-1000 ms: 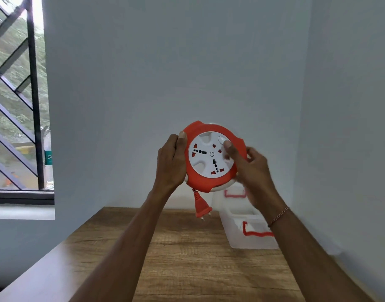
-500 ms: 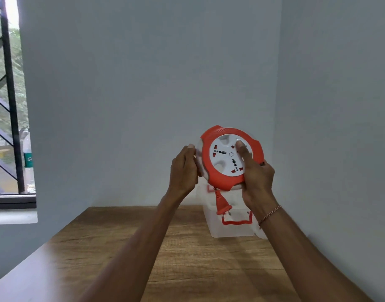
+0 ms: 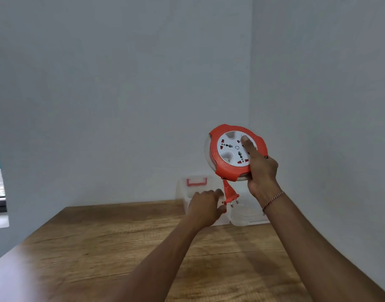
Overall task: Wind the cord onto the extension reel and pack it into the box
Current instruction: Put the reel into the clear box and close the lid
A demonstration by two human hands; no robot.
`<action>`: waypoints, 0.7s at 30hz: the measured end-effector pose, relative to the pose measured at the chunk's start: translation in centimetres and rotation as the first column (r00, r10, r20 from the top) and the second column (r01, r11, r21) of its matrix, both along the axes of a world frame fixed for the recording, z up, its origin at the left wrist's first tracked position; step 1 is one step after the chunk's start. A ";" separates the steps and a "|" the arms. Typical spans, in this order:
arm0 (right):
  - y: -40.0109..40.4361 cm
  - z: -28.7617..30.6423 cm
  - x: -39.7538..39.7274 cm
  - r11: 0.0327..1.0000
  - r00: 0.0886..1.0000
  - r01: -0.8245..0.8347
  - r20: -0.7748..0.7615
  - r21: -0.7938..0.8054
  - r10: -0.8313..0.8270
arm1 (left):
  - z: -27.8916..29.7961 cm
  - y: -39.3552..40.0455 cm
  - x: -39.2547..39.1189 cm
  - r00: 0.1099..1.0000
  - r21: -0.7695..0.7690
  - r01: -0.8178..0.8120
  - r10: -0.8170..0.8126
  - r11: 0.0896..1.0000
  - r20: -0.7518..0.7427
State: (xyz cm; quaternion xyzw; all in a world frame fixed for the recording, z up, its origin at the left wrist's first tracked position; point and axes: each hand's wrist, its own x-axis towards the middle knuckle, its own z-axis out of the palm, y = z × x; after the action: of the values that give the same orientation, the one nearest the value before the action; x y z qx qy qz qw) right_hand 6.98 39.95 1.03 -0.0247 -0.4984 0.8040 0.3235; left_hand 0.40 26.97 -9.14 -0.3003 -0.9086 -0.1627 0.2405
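Since a moment ago our left hand (image 3: 205, 204) has let go of the reel (image 3: 237, 154) and dropped toward the box (image 3: 182, 190), while our view has swung right. Now we carry the reel in our right hand (image 3: 260, 171) alone, gripped at its lower right edge with the forefinger laid across the white socket face. It tilts upright, face toward us, above and just right of the left hand. Its cord looks fully wound; only the plug (image 3: 230, 194) hangs from the bottom edge, dangling just right of the left fingers, which reach forward, loosely bent; we cannot tell whether they touch anything.

That clear box sits on the counter (image 3: 121, 240) against the wall, directly below the reel and just beyond the left hand. We judge the coming move turns on that drop: the reel goes straight down, and must lie flat to enter. The left hand is nearer the box, placed to steady it.
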 end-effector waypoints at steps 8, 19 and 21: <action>0.7 -0.4 0.3 0.999 0.999 -0.020 0.027 -0.026 0.021 | -0.1 -1.9 0.2 0.997 0.077 -0.033 0.028 0.996 0.066; -2.0 -0.8 0.0 0.994 0.993 -0.110 0.042 -0.009 0.111 | -0.1 -11.5 1.1 0.979 0.199 -0.194 0.178 0.961 0.095; -2.6 -0.8 -0.1 0.992 0.991 -0.126 0.047 0.003 0.125 | 0.0 -13.6 1.2 0.970 0.211 -0.234 0.215 0.949 0.111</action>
State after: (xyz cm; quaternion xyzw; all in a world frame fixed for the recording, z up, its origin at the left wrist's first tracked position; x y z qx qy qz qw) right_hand 6.88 37.31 0.19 -0.0113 -0.5086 0.8206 0.2605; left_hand 1.55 13.39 -9.17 -0.1587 -0.9224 -0.2479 0.2499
